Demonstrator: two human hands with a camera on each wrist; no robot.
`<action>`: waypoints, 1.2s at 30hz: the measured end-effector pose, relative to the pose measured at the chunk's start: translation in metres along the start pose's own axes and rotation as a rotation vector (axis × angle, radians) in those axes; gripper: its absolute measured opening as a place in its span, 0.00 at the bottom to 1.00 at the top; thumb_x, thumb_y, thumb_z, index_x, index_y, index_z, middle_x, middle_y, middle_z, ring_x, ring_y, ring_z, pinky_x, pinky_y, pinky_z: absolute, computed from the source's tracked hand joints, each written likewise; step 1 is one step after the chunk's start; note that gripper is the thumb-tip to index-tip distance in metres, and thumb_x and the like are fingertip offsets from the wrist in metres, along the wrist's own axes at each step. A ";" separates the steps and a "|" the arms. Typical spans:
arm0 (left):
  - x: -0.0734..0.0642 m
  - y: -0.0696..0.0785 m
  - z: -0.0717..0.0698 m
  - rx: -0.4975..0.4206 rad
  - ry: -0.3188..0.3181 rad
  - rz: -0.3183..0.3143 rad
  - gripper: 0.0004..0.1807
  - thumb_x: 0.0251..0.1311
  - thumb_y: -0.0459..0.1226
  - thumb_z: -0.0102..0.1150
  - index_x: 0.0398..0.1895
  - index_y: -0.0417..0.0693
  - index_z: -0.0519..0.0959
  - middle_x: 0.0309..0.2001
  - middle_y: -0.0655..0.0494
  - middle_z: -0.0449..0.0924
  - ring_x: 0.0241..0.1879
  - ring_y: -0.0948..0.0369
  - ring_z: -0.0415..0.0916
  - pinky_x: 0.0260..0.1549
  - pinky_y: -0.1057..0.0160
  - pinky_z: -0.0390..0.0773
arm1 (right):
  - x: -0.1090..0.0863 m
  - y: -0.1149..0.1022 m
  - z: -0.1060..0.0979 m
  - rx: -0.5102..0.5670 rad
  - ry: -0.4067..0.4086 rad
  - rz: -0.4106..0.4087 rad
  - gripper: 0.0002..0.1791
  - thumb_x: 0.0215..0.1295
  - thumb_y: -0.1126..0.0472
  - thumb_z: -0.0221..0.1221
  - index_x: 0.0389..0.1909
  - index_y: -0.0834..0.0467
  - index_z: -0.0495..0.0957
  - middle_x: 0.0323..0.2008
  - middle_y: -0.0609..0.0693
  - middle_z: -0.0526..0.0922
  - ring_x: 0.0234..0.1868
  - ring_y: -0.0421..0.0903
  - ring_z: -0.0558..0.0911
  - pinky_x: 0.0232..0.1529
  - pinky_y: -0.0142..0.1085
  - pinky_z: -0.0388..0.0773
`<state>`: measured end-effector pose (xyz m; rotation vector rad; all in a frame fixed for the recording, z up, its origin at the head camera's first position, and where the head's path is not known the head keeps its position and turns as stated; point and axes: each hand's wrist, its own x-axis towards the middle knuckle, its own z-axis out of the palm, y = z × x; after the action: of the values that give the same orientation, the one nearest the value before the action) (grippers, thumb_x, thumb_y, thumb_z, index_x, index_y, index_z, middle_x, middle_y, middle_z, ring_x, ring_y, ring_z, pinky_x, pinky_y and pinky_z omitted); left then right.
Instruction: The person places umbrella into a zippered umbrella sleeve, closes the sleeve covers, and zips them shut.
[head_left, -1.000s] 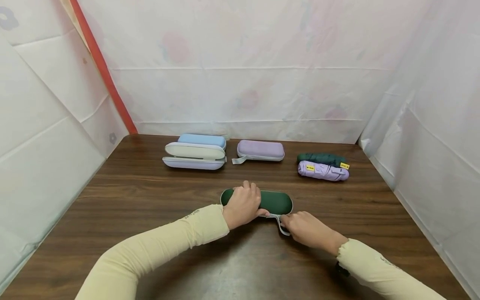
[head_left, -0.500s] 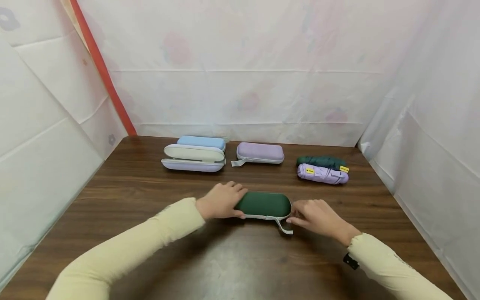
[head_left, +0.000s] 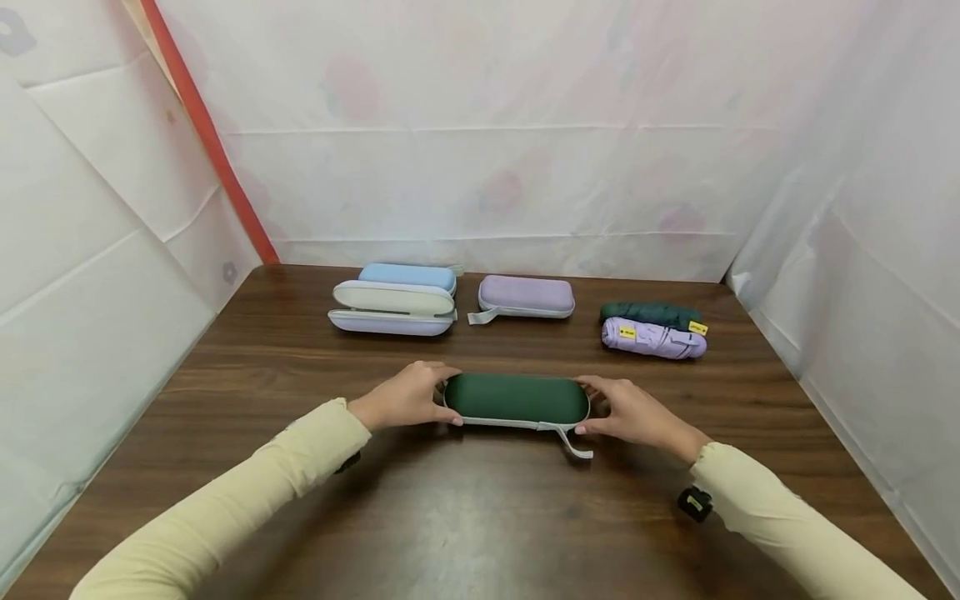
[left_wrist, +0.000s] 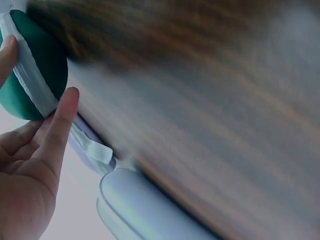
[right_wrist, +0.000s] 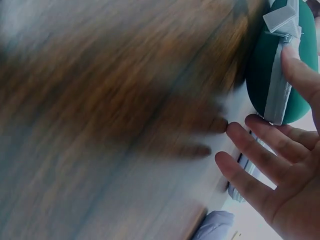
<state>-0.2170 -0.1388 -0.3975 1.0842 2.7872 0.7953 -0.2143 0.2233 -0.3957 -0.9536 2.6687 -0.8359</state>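
A dark green zip case [head_left: 517, 398] with a pale grey zipper band lies lengthwise on the brown table. My left hand [head_left: 408, 396] holds its left end, thumb at the front and fingers round the back. At the opposite end my right hand [head_left: 637, 414] grips in the same way. A grey fabric loop [head_left: 573, 443] hangs from the case's front right side. In the right wrist view the metal zipper pull [right_wrist: 286, 37] sits close to the right thumb, and the zipper is closed along that end. Part of the fingers is hidden behind the case in the head view.
At the back left, an open lavender case [head_left: 393, 322] with a pale lining stands before a blue case [head_left: 408, 276]. A closed purple case [head_left: 525, 296] lies right of them. Two folded umbrellas, one dark green [head_left: 648, 313] and one lilac [head_left: 652, 339], lie at the back right.
My left hand has slid from the top of the green case to its left end. My right hand has left the fabric loop and moved up to the right end.
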 end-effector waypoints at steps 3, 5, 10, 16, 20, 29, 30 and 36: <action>0.003 -0.001 -0.001 -0.061 0.019 -0.003 0.38 0.45 0.44 0.75 0.56 0.28 0.73 0.45 0.42 0.80 0.36 0.59 0.80 0.33 0.69 0.78 | 0.002 0.001 -0.001 0.029 0.013 -0.037 0.41 0.55 0.52 0.68 0.63 0.71 0.65 0.48 0.59 0.80 0.43 0.48 0.82 0.40 0.38 0.79; 0.005 -0.001 -0.002 -0.093 0.031 -0.002 0.38 0.44 0.42 0.76 0.56 0.26 0.73 0.45 0.40 0.80 0.35 0.59 0.81 0.32 0.69 0.78 | 0.004 0.002 -0.002 0.044 0.027 -0.061 0.40 0.55 0.54 0.69 0.62 0.73 0.66 0.47 0.59 0.81 0.41 0.48 0.83 0.38 0.36 0.79; 0.009 0.000 -0.004 -0.099 0.037 -0.034 0.39 0.42 0.41 0.77 0.55 0.26 0.73 0.44 0.40 0.81 0.35 0.60 0.81 0.33 0.68 0.78 | 0.007 0.002 -0.002 0.081 0.060 -0.069 0.40 0.52 0.57 0.71 0.60 0.75 0.67 0.42 0.59 0.82 0.38 0.46 0.83 0.36 0.35 0.79; 0.016 -0.002 -0.003 -0.083 0.048 -0.074 0.39 0.40 0.41 0.78 0.55 0.27 0.74 0.38 0.45 0.83 0.33 0.62 0.79 0.34 0.65 0.78 | 0.012 0.007 -0.002 0.068 0.065 -0.061 0.39 0.50 0.59 0.72 0.60 0.75 0.67 0.39 0.58 0.83 0.35 0.44 0.83 0.34 0.33 0.79; 0.025 -0.005 0.000 -0.097 0.074 -0.105 0.40 0.40 0.40 0.78 0.56 0.28 0.74 0.37 0.45 0.82 0.34 0.60 0.79 0.34 0.63 0.78 | 0.019 0.012 -0.007 0.034 0.073 -0.056 0.39 0.50 0.60 0.72 0.60 0.75 0.67 0.38 0.57 0.83 0.35 0.45 0.82 0.34 0.35 0.79; 0.055 -0.011 0.000 -0.199 0.152 -0.248 0.41 0.44 0.36 0.76 0.62 0.29 0.69 0.25 0.48 0.77 0.21 0.62 0.67 0.29 0.62 0.71 | 0.040 0.023 -0.025 -0.015 0.106 0.016 0.41 0.53 0.62 0.70 0.63 0.77 0.63 0.37 0.59 0.83 0.36 0.47 0.82 0.34 0.38 0.78; 0.058 -0.012 0.000 -0.198 0.162 -0.259 0.41 0.44 0.36 0.76 0.62 0.30 0.69 0.26 0.47 0.78 0.21 0.62 0.66 0.29 0.63 0.71 | 0.043 0.024 -0.026 -0.012 0.108 0.028 0.41 0.53 0.62 0.70 0.63 0.77 0.62 0.38 0.59 0.83 0.36 0.48 0.82 0.34 0.39 0.78; 0.077 -0.014 0.000 -0.158 0.189 -0.291 0.40 0.46 0.34 0.74 0.63 0.30 0.67 0.39 0.40 0.79 0.36 0.55 0.73 0.40 0.59 0.74 | 0.057 0.031 -0.029 0.002 0.148 0.071 0.39 0.55 0.67 0.68 0.63 0.78 0.61 0.44 0.67 0.80 0.42 0.56 0.82 0.40 0.44 0.79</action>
<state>-0.2838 -0.0983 -0.3941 0.5890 2.8742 1.1046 -0.2853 0.2200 -0.3887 -0.8215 2.8068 -0.9279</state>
